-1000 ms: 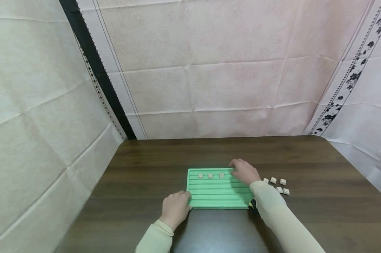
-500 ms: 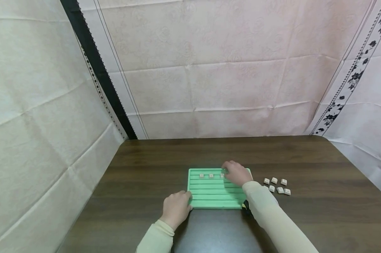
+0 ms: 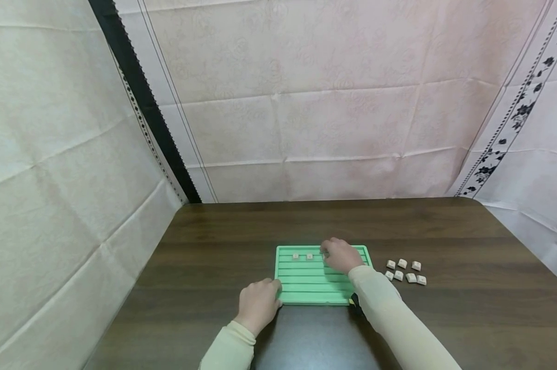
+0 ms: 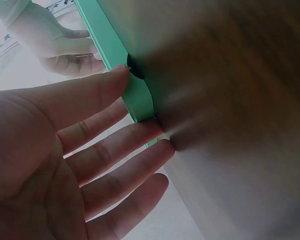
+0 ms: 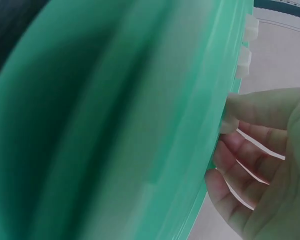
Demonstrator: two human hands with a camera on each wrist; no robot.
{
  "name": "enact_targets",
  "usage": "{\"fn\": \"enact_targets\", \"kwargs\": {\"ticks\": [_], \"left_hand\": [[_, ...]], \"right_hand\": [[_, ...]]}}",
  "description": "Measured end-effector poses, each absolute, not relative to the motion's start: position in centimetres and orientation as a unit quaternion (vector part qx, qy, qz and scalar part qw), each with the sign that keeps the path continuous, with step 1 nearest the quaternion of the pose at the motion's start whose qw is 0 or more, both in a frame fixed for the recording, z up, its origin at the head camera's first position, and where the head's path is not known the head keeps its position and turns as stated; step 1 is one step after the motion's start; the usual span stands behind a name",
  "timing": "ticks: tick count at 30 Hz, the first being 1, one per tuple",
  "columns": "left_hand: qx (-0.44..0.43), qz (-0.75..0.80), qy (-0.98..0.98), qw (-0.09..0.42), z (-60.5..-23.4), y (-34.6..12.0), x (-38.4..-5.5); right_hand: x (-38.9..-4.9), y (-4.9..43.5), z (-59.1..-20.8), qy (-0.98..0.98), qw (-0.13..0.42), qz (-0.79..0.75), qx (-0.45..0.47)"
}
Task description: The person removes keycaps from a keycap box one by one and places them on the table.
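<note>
A light green ridged board (image 3: 306, 287) lies on the table with two white keycaps, one (image 3: 295, 256) left of the other (image 3: 309, 256), set along its top row. My right hand (image 3: 340, 255) is over that row, just right of them. In the right wrist view its thumb and forefinger pinch a third white keycap (image 5: 229, 124) at the board's ridge. At the board's lower left corner, my left hand (image 3: 258, 304) grips the edge. The left wrist view has the thumb on the green rim (image 4: 140, 97) and the fingers along the adjoining side.
Several loose white keycaps (image 3: 411, 278) lie on the dark wooden table (image 3: 482, 293) right of the board, beyond the right forearm. Pale cloth (image 3: 343, 118) hangs behind the table's far edge and at both sides.
My right hand has moved left along the board's top row, onto the third keycap, which it now covers in the head view. More loose keycaps show beside the forearm. The left hand stays put.
</note>
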State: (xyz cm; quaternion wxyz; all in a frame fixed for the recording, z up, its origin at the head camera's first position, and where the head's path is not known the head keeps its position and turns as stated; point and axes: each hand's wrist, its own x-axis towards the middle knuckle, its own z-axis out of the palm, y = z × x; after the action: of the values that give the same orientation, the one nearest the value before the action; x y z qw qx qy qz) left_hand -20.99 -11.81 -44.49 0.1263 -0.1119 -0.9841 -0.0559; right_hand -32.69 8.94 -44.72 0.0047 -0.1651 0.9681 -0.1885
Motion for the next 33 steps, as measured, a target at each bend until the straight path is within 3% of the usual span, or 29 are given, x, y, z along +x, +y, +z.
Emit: {"fn": "enact_targets", "kwargs": {"ticks": [33], "left_hand": [[-0.116,-0.049,-0.982,0.141,-44.6,-11.8,-21.0]], "right_hand": [[-32.7,11.0,-43.2,0.966,0.0,-0.201,-0.162]]}}
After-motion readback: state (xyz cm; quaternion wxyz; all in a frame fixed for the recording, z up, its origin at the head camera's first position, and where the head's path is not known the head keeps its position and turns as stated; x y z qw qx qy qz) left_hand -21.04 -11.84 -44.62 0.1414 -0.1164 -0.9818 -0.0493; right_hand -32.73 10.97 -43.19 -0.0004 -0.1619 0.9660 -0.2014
